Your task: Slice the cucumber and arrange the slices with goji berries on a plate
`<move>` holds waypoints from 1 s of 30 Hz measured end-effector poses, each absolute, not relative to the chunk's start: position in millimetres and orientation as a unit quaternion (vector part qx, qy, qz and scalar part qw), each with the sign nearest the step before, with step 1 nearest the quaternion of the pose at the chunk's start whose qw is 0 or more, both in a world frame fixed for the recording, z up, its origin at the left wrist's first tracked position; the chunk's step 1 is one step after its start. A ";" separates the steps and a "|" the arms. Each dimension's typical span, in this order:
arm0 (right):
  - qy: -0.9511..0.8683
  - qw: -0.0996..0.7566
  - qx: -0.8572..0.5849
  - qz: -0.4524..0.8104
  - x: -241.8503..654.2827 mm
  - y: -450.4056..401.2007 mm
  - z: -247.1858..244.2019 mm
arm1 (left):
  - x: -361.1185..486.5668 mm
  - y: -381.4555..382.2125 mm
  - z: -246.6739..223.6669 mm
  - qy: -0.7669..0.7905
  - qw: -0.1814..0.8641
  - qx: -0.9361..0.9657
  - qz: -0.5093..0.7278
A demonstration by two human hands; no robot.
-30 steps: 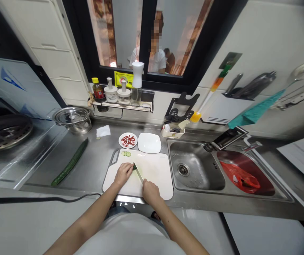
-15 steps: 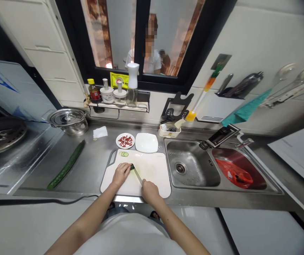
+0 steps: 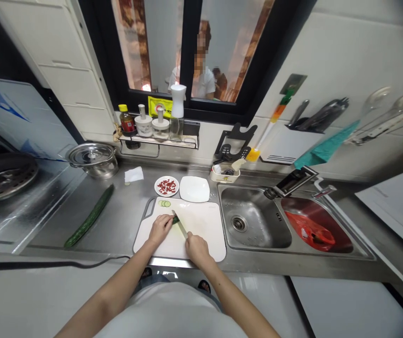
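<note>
My left hand [image 3: 161,228] has its fingers closed on a short dark green cucumber piece [image 3: 176,219], mostly hidden under the fingertips. My right hand [image 3: 197,249] grips a kitchen knife [image 3: 181,228] by its handle, the blade slanting up and left against the cucumber piece. Both hands are over a white cutting board [image 3: 204,223] with a grey edge. Near its upper left corner lie a few overlapping cucumber slices [image 3: 164,203]. A long whole cucumber [image 3: 90,218] rests on the steel counter, left of the board.
Behind the board stand a small plate of chopped red pieces [image 3: 166,186] and a white square plate [image 3: 194,189]. To the right is a double sink [image 3: 257,239] with a red plastic bag [image 3: 308,228]. A lidded steel pot [image 3: 95,162] sits back left. A person [image 3: 204,82] shows through the window.
My right hand and the knife have shifted slightly forward and left, and the blade tip now reaches past the cucumber piece. My left hand stays in nearly the same place.
</note>
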State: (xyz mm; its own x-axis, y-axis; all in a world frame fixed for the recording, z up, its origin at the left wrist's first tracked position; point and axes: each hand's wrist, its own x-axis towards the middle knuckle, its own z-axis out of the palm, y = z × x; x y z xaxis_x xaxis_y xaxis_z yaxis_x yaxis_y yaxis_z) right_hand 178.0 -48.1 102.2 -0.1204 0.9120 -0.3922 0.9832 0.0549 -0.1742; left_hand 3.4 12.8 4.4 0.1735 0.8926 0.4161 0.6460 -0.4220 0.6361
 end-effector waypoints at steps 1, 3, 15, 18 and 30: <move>0.721 0.089 0.658 -0.199 179.5 -48.9 102.7 | 3.3 12.7 5.1 0.515 0.162 0.748 0.386; 0.722 0.092 0.658 -0.195 182.2 -49.5 104.5 | 2.9 12.7 6.2 0.519 0.164 0.746 0.383; 0.699 0.071 0.682 -0.204 196.7 -53.1 126.7 | -1.9 9.4 12.5 0.544 0.183 0.723 0.384; 0.700 0.055 0.681 -0.209 198.5 -56.5 130.4 | -2.2 8.7 13.4 0.544 0.191 0.721 0.385; 0.706 0.082 0.681 -0.178 201.1 -58.5 133.0 | 3.2 16.5 31.7 0.585 0.146 0.666 0.439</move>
